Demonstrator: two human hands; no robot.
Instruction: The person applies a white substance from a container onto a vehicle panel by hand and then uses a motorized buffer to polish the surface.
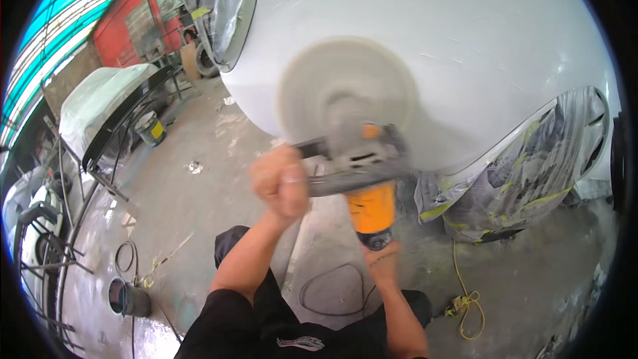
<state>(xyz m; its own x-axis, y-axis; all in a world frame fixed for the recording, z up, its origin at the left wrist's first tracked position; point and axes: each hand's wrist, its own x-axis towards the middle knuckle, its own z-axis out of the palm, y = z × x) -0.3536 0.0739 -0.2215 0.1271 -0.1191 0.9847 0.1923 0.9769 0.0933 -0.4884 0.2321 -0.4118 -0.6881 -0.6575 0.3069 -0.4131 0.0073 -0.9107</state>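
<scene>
An orange and black power polisher (373,207) is held against a white car body panel (465,20). Its round pale pad (347,70) is smeared by motion, and its lower edge overlaps the panel's rim. My left hand (280,183) is closed around the black side handle, fingers wrapped. Behind the orange body, my right hand (382,257) grips the rear end of the polisher; most of its fingers are hidden beneath the tool. Thin pale streaks mark the panel above and to the right of the pad.
Plastic sheeting (512,179) with yellow tape covers the wheel area at right. A power cord (332,309) loops on the floor by my feet, with a yellow cord (473,316) further right. A dark bucket (128,298), a paint pail (150,129) and a black bumper (126,113) stand left.
</scene>
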